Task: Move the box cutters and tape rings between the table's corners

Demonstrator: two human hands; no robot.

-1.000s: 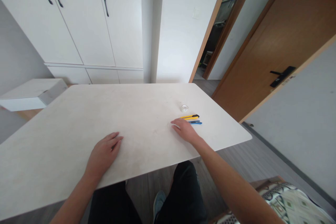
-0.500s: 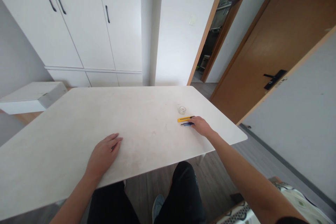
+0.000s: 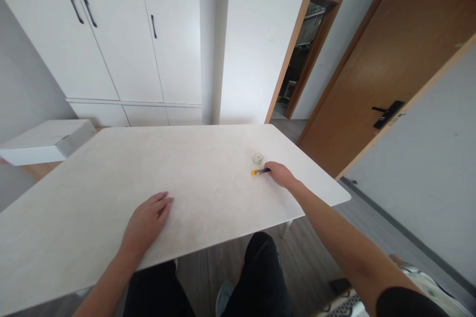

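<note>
Blue cutter point(image 3: 264, 171) now overlaps yellow cutter point(image 3: 253, 173), toward the table's point(image 3: 193, 158) right edge | I see right hand point(image 3: 280, 174) closed on blue, yellow unclear | left hand point(image 3: 147, 218) loosely open, front edge | pair gathered, I judge

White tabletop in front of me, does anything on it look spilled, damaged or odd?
No spill or damage stands out. The white tabletop does look marked: faint brownish smudges, darker than the rest, beside the left hand, and a faint ring-like outline left of the right hand, cause unclear.
</note>
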